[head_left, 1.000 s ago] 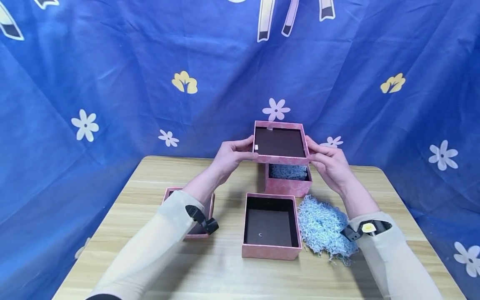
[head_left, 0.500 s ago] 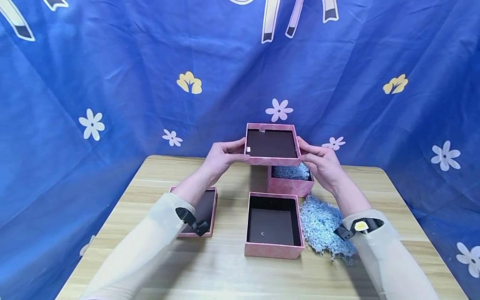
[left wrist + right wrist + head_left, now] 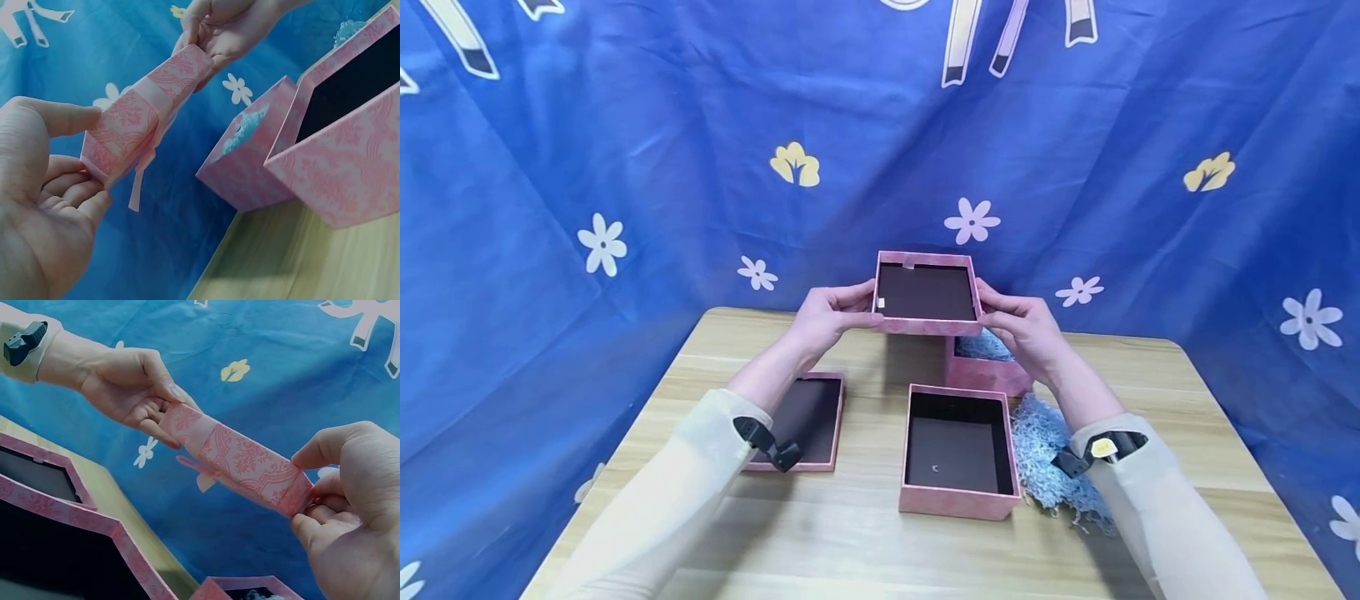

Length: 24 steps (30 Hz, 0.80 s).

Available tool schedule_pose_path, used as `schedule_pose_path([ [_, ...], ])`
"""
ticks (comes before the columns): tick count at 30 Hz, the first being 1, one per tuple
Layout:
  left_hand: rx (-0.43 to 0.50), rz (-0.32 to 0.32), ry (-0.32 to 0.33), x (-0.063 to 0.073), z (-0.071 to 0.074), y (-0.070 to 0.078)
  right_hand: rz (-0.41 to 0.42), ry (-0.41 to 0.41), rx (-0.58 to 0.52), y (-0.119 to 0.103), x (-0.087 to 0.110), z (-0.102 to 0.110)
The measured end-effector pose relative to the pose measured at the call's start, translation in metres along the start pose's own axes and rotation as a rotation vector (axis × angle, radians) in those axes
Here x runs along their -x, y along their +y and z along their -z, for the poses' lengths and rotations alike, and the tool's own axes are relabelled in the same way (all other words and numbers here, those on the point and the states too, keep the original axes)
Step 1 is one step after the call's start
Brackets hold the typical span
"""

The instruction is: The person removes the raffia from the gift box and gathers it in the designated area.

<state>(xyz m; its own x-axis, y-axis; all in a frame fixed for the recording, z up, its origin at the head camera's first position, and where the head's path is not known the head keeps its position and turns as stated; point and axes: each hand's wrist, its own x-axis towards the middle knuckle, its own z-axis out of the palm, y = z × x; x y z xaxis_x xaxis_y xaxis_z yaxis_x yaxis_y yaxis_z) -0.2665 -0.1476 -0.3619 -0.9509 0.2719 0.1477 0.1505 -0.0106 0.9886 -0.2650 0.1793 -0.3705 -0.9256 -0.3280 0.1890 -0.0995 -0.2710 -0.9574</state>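
Both hands hold up a pink patterned box lid [image 3: 927, 292] above the back of the table, its dark inside facing up. My left hand [image 3: 830, 317] pinches the left edge between thumb and fingers. On the opposite edge my right hand [image 3: 1019, 327] grips in the same way. A ribbon with a bow [image 3: 150, 150] hangs from the underside in the left wrist view. Behind and below the lid stands a pink box [image 3: 988, 375] holding blue shredded paper [image 3: 985, 345], partly hidden by the lid and right hand.
An open pink box [image 3: 958, 503] with a dark inside stands at the middle of the wooden table [image 3: 850, 550]. Another lid [image 3: 808, 421] lies inside up under the left forearm. Loose blue shredded paper [image 3: 1041, 454] is heaped to the right. A blue curtain [image 3: 700, 167] hangs behind.
Both hands have carried the lid leftward and slightly down, away from over the box with shredded paper. The view has shifted a little, and more of the left lid shows.
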Motion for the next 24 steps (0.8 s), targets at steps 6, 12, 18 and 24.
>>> schedule_pose_path([
  [6, 0.000, 0.002, -0.004, 0.005, 0.016, -0.004, -0.019, -0.021, -0.001, 0.011, -0.008, -0.011],
  [12, 0.007, 0.009, -0.006, 0.010, 0.032, -0.012, -0.049, -0.048, 0.005, 0.021, -0.015, -0.025],
  [18, 0.009, 0.023, -0.020, 0.015, 0.045, -0.019, -0.076, -0.069, -0.014, 0.033, -0.021, -0.034],
  [24, 0.011, 0.034, -0.024, 0.016, 0.057, -0.028, -0.097, -0.076, 0.024, 0.043, -0.026, -0.041],
])
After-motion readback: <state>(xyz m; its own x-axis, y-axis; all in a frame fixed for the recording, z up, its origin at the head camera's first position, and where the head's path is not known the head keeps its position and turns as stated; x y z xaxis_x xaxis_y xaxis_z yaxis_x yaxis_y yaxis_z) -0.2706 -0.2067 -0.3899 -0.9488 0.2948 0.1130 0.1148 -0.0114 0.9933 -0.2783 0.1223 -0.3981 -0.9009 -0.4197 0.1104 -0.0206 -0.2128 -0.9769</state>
